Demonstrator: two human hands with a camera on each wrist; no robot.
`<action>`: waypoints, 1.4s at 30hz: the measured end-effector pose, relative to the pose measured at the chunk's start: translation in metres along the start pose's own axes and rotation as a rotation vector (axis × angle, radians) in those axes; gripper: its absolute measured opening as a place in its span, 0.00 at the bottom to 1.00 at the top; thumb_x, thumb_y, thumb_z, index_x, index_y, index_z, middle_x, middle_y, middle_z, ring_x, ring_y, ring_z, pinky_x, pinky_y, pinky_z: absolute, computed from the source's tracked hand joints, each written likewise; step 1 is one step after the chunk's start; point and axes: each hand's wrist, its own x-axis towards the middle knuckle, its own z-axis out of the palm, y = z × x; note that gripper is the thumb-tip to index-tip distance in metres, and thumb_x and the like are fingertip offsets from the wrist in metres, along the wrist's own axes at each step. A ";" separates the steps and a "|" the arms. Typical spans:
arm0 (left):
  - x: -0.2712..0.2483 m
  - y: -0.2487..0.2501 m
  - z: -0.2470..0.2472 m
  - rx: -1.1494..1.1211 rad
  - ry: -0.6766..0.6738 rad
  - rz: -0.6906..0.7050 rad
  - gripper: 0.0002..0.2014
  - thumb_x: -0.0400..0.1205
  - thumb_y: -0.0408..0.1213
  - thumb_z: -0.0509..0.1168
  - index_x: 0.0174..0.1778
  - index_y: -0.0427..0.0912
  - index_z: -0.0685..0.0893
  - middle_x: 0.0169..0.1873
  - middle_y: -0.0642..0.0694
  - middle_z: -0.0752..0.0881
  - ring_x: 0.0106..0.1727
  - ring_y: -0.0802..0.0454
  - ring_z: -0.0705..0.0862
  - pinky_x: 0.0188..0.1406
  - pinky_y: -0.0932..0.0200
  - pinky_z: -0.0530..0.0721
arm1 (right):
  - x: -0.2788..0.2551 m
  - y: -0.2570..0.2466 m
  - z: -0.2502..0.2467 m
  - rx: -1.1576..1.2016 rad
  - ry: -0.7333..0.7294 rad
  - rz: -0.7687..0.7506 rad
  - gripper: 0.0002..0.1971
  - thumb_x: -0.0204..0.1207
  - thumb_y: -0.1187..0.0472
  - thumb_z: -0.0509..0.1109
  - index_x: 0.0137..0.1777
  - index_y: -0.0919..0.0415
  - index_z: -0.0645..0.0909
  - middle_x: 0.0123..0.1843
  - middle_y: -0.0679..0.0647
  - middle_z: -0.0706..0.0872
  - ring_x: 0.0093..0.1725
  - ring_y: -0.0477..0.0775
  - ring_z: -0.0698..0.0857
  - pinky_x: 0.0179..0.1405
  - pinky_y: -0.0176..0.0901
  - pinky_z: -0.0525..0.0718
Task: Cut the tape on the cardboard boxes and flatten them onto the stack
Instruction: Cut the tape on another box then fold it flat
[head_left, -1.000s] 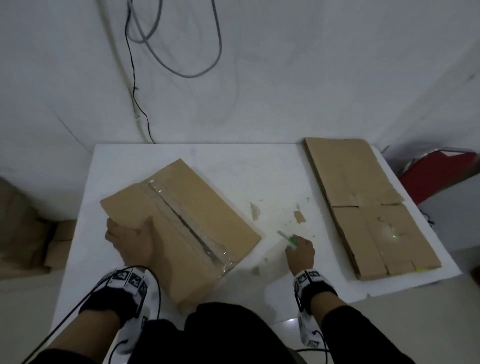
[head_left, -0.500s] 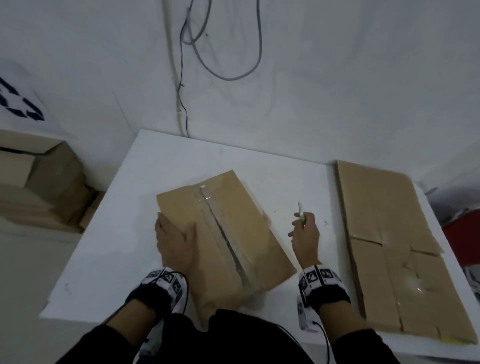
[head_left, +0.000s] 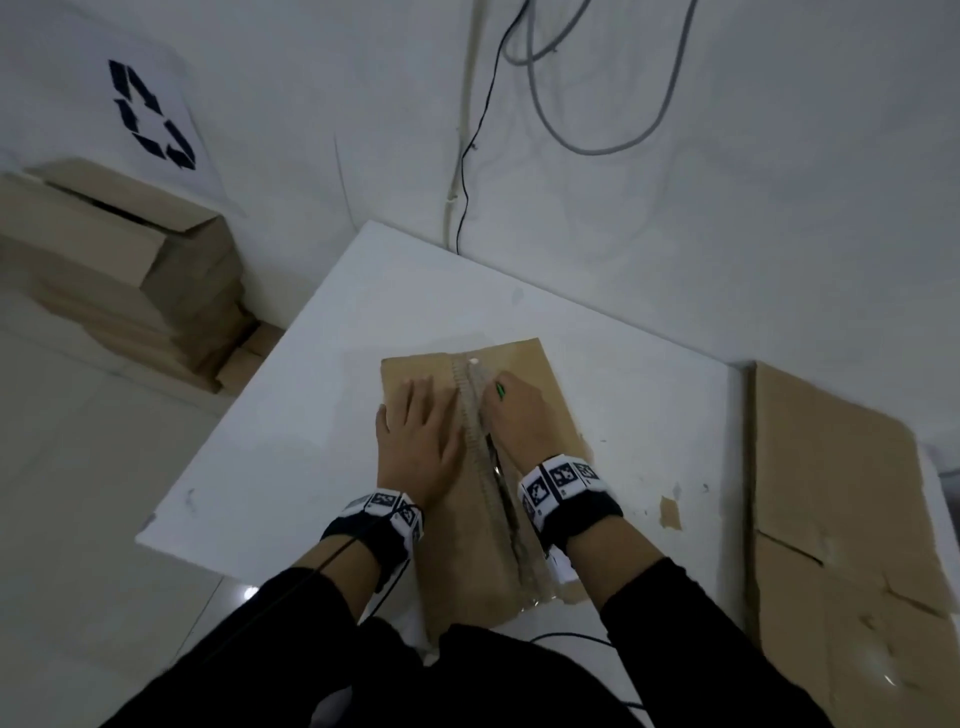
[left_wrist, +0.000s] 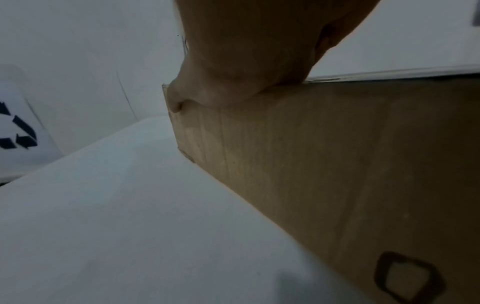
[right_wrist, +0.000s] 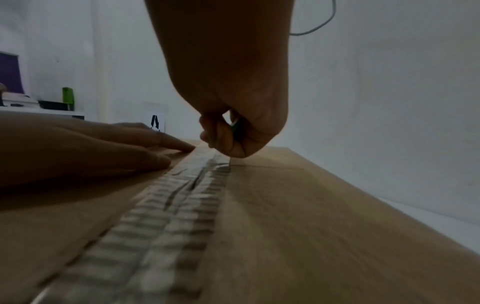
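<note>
A brown cardboard box (head_left: 540, 395) stands on the white table (head_left: 291, 436), with a strip of clear tape (head_left: 480, 441) along its top seam. My left hand (head_left: 421, 436) lies flat on the box top left of the tape, its fingers (right_wrist: 166, 142) straight. My right hand (head_left: 519, 410) grips a small green cutter (head_left: 500, 389) at the far part of the tape; its fist (right_wrist: 233, 131) rests on the seam. The blade tip is hidden. The tape (right_wrist: 179, 197) near the wrist shows a dark slit. The box's side (left_wrist: 324, 164) faces the left wrist camera.
A stack of flattened cardboard (head_left: 831, 519) lies on the table's right side. More boxes (head_left: 119, 280) are piled on the floor at the left under a recycling sign (head_left: 150, 114). Cables (head_left: 571, 104) hang on the wall. Cardboard scraps (head_left: 670, 512) dot the table.
The box has turned so its seam runs straight away from me. My right hand with the cutter has moved from the table onto the tape; my left hand has slid up the box top.
</note>
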 end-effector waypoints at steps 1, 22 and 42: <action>0.000 0.000 0.000 -0.009 0.004 -0.002 0.32 0.82 0.61 0.41 0.82 0.57 0.61 0.84 0.47 0.55 0.85 0.44 0.48 0.78 0.32 0.52 | 0.004 -0.003 0.003 -0.023 -0.008 0.006 0.28 0.83 0.31 0.46 0.34 0.52 0.69 0.34 0.50 0.82 0.33 0.54 0.81 0.35 0.48 0.81; 0.002 -0.001 0.006 -0.027 0.042 -0.004 0.30 0.81 0.58 0.48 0.79 0.54 0.68 0.83 0.45 0.60 0.84 0.42 0.53 0.75 0.32 0.58 | 0.002 -0.032 0.011 -0.349 -0.070 0.098 0.18 0.86 0.59 0.51 0.61 0.59 0.82 0.57 0.57 0.88 0.54 0.62 0.87 0.54 0.51 0.84; 0.002 0.003 0.005 0.049 0.016 -0.020 0.32 0.80 0.57 0.44 0.81 0.54 0.64 0.83 0.44 0.58 0.84 0.42 0.51 0.75 0.32 0.58 | -0.066 -0.013 0.012 -0.521 -0.161 0.186 0.16 0.86 0.60 0.55 0.52 0.60 0.86 0.52 0.57 0.90 0.50 0.60 0.88 0.49 0.49 0.85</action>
